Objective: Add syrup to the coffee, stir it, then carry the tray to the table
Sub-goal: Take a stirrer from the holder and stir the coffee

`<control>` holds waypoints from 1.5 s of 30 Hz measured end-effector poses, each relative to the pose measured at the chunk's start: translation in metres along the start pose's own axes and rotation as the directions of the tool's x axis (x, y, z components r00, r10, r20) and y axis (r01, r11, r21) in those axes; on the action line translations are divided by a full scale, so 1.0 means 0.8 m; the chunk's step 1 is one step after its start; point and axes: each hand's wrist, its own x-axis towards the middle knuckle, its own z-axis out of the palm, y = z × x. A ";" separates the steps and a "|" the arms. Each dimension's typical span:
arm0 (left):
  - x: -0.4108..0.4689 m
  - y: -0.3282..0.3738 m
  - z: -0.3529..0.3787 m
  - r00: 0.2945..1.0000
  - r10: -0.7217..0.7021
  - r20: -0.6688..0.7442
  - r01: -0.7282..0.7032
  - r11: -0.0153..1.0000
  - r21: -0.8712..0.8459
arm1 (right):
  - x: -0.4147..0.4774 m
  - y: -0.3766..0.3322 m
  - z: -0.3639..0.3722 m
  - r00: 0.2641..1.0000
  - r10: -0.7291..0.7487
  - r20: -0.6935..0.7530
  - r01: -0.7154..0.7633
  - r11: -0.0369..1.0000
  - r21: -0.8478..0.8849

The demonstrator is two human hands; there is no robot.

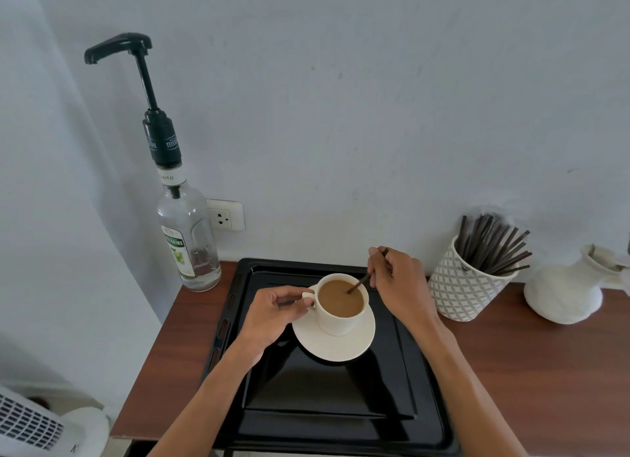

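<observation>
A white cup (335,322) of milky coffee (341,298) stands on a white saucer (354,349) in the far half of a black tray (327,398). My left hand (272,315) pinches the cup's handle. My right hand (397,284) holds a thin dark stir stick (358,285) whose lower end dips into the coffee at the right side of the cup. A clear syrup bottle (187,238) with a tall black pump stands off the tray at the back left corner of the wooden counter, nearly empty.
A patterned white holder (456,293) full of several dark stir sticks stands right of the tray, a white vase (569,293) beyond it. A wall socket (225,215) sits behind the bottle. A white fan (37,426) is at the lower left, below the counter edge.
</observation>
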 end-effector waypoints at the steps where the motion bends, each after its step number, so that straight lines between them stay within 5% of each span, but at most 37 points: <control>1: 0.000 0.000 0.000 1.000 0.001 -0.001 -0.001 1.000 0.001 | -0.002 0.004 -0.004 1.000 0.012 -0.010 -0.012 1.000 -0.008; 8: 0.003 -0.004 0.000 1.000 0.002 0.007 -0.002 1.000 -0.008 | -0.011 -0.005 0.008 0.997 0.063 0.042 -0.068 0.989 0.131; 15: 0.004 -0.005 0.000 1.000 0.004 0.015 -0.004 0.999 -0.044 | -0.008 -0.011 -0.007 0.998 0.042 -0.053 -0.047 0.994 -0.099; 22: 0.006 -0.006 -0.002 1.000 0.003 0.009 -0.003 0.999 -0.052 | -0.011 -0.022 0.010 0.993 0.111 0.027 -0.112 0.992 0.052; 29: 0.007 -0.007 -0.003 1.000 0.001 0.030 0.000 0.998 -0.063 | -0.007 -0.018 -0.006 0.996 0.050 -0.071 -0.059 0.989 -0.134; 36: 0.007 -0.007 -0.004 0.999 0.003 0.043 -0.001 0.998 -0.064 | -0.012 -0.025 0.011 0.994 0.103 0.034 -0.104 0.993 0.046; 42: 0.007 -0.007 -0.006 0.998 -0.004 0.057 0.008 0.998 -0.064 | -0.011 -0.021 -0.001 0.998 0.035 -0.059 -0.044 0.985 -0.167; 45: 0.008 -0.008 -0.007 0.998 -0.006 0.063 0.010 0.997 -0.074 | -0.019 -0.020 -0.002 0.998 0.059 -0.012 -0.060 0.993 -0.102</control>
